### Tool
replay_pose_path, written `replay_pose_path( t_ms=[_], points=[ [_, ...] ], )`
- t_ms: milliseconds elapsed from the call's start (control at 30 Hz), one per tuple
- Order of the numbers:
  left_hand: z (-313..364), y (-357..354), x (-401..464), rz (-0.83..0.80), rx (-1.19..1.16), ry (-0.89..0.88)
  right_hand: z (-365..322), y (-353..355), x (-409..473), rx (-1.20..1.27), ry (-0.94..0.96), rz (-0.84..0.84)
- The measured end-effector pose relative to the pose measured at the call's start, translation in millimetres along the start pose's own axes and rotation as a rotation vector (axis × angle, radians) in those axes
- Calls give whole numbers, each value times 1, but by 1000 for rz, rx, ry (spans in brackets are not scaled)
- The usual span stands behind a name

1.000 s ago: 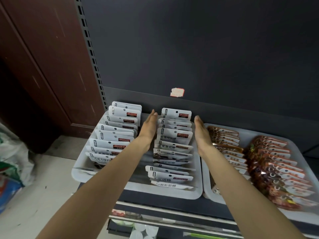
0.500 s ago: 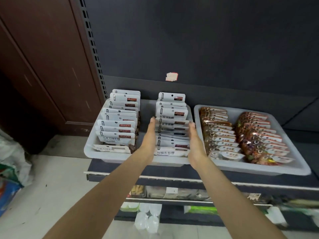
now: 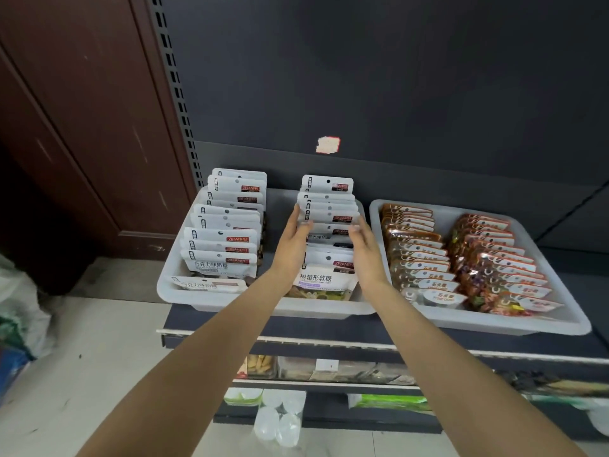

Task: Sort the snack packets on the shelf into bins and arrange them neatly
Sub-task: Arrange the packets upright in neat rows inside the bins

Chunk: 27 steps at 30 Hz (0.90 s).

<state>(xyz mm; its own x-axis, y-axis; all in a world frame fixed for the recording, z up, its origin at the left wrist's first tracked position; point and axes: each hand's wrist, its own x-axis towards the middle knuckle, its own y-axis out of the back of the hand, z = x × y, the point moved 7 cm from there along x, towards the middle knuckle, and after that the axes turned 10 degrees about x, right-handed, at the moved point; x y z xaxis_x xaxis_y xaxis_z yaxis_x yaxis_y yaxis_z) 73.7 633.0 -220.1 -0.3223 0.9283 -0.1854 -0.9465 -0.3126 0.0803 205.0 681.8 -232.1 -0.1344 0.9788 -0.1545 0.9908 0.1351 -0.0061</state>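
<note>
Inside the left white bin (image 3: 211,303), two rows of white snack packets (image 3: 326,225) stand upright; the left hand (image 3: 291,244) and right hand (image 3: 365,250), fingers straight, flank and press the right row. Beside it, a second bin (image 3: 494,321) holds two rows of orange packets (image 3: 425,258).
</note>
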Motion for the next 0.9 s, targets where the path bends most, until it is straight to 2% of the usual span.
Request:
replay_pose_path(
  t_ms=[267, 367, 467, 633, 767, 900],
  points=[
    [-8, 6, 5, -7, 40, -43, -7, -3, 11, 38, 50, -78],
    [-15, -1, 4, -68, -55, 37, 4, -1, 5, 181, -28, -123],
    [-16, -7, -2, -100, -73, 42, 16, -4, 0, 264, -149, -147],
    [-23, -6, -15, -69, -95, 41, 12, -6, -5, 180, -151, -212],
    [-16, 3, -10, -12, 59, 6, -8, 0, -5, 28, -8, -179],
    [-8, 6, 1, -59, 49, -7, -16, 5, -3, -65, 51, -210]
  ],
)
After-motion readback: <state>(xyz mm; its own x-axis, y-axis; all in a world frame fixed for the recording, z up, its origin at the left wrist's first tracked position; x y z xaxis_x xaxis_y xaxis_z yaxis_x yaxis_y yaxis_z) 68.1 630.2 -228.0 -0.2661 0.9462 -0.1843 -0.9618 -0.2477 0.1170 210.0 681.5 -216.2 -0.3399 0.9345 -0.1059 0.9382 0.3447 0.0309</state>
